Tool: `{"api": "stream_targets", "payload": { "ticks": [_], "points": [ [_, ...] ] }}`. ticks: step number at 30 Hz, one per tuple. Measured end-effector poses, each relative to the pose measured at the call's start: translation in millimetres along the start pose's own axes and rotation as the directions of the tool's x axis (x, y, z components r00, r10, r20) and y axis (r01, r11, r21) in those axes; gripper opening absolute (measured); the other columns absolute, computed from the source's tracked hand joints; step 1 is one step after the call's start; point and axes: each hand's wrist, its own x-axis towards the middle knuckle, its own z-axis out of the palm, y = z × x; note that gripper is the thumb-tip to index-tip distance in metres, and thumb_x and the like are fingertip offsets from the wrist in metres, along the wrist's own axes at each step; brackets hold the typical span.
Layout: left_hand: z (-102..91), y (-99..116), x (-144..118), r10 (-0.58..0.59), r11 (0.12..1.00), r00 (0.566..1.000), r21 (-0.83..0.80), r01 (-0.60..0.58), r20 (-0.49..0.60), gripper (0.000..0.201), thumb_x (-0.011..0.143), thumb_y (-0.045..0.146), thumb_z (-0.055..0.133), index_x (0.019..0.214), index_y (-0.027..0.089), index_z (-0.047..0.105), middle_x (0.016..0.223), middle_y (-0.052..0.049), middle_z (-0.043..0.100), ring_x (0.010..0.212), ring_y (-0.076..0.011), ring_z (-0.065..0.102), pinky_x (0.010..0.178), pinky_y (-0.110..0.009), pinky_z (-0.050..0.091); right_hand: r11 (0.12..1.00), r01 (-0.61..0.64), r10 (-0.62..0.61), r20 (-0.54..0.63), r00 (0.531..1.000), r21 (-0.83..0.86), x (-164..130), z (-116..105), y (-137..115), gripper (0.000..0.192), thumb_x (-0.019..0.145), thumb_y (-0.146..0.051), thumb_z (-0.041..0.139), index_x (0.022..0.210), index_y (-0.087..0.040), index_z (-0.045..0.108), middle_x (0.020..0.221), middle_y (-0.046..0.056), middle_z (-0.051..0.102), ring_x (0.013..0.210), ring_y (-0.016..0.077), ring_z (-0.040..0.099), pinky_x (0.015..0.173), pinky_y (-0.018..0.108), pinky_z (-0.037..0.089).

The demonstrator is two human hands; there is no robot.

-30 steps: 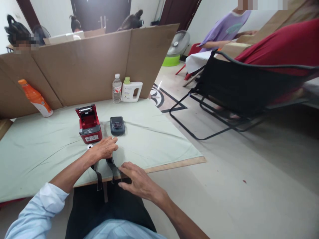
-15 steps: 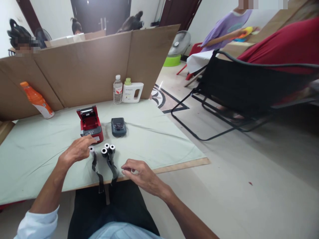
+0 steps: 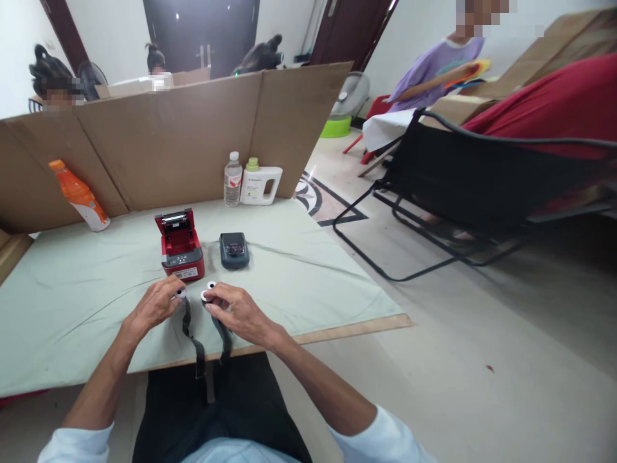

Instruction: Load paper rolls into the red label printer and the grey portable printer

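My left hand is closed around a small roll with a white end and a dark centre hole. From that roll a dark strip trails over the table's front edge. Fingers of my right hand pinch another white-ended roll and hide part of it. Just behind it stands one more roll, and a second dark strip hangs below. Beyond my hands sits a red and black label printer with its lid raised. A dark grey portable printer lies to its right.
An orange bottle, a clear water bottle and a white jug stand along a cardboard screen at the table's back. A black folding chair is on the right. Several other people are beyond.
My right hand has moved left and forward from the table's front edge to the rolls. My left hand has come away from the red printer's front and closed on the left roll.
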Motion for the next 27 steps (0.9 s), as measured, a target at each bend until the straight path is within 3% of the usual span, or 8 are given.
{"api": "stream_targets", "payload": {
  "ticks": [7,11,14,17,21,24,27],
  "points": [
    [-18.3,9.7,-10.3,-0.025,0.982,0.989,-0.187,-0.003,-0.144,0.032,0.09,0.01,0.059,0.119,0.019,0.068,0.115,-0.01,0.073,0.107,-0.022,0.069,0.096,-0.039,0.057,0.999,-0.048,0.048,0.025,0.999,0.0,20.8,12.6,10.1,0.036,0.093,-0.03,0.068,0.128,-0.02,0.065,0.117,0.01,0.07,0.096,0.0204,0.066,0.082,0.034,0.054],
    [-34.2,25.5,-12.8,-0.008,0.956,0.96,-0.283,-0.074,-0.28,0.028,0.091,0.011,0.059,0.116,0.02,0.068,0.115,-0.01,0.072,0.111,-0.0217,0.068,0.098,-0.041,0.058,0.964,-0.162,0.167,-0.004,0.986,0.209,28.3,23.4,12.9,0.059,0.089,-0.043,0.075,0.141,-0.021,0.057,0.13,0.014,0.066,0.115,0.0265,0.064,0.091,0.041,0.054],
    [-39.9,40.6,-13.0,-0.024,0.941,0.93,-0.321,-0.102,-0.366,0.026,0.09,0.011,0.06,0.113,0.02,0.069,0.113,-0.009,0.071,0.107,-0.0207,0.069,0.093,-0.038,0.06,0.837,-0.217,0.233,0.031,0.972,0.502,34.6,30.1,9.2,0.063,0.085,-0.053,0.078,0.136,-0.02,0.06,0.123,0.012,0.07,0.11,0.0238,0.066,0.093,0.04,0.053],
    [-44.8,54.5,-13.1,-0.023,0.927,0.915,-0.351,-0.131,-0.402,0.026,0.089,0.009,0.059,0.111,0.019,0.069,0.111,-0.009,0.07,0.106,-0.0197,0.068,0.091,-0.036,0.06,0.617,-0.317,0.254,0.198,0.947,0.72,38.2,29.9,2.1,0.056,0.081,-0.061,0.08,0.115,-0.017,0.069,0.103,0.007,0.074,0.093,0.0186,0.068,0.085,0.033,0.054],
    [-61.3,61.5,-11.0,0.03,0.864,0.959,-0.475,-0.166,-0.281,0.019,0.086,0.013,0.065,0.105,0.018,0.069,0.111,-0.01,0.069,0.104,-0.0199,0.068,0.081,-0.031,0.06,0.392,-0.385,0.212,0.325,0.922,0.836,37.0,20.9,-5.5,0.052,0.071,-0.056,0.091,0.099,-0.016,0.073,0.087,0.003,0.073,0.08,0.0149,0.065,0.079,0.029,0.052],
    [-81.1,62.3,-3.6,0.09,0.832,0.993,-0.543,-0.118,-0.078,0.014,0.084,0.016,0.068,0.098,0.017,0.067,0.123,-0.012,0.069,0.11,-0.0216,0.067,0.085,-0.032,0.058,0.386,-0.414,0.211,0.358,0.91,0.824,36.3,13.4,-8.3,0.051,0.064,-0.052,0.096,0.091,-0.014,0.074,0.081,0.001,0.071,0.073,0.0129,0.062,0.073,0.026,0.049],
    [-98.9,68.8,9.1,0.159,0.862,0.982,-0.498,-0.088,0.103,0.035,0.08,0.015,0.069,0.114,0.019,0.066,0.126,-0.01,0.069,0.112,-0.0225,0.066,0.091,-0.035,0.055,0.436,-0.466,0.195,0.425,0.884,0.77,38.5,8.3,-12.4,0.051,0.061,-0.05,0.098,0.087,-0.013,0.073,0.077,-0.001,0.068,0.07,0.0118,0.059,0.07,0.025,0.046]
  ]
}}
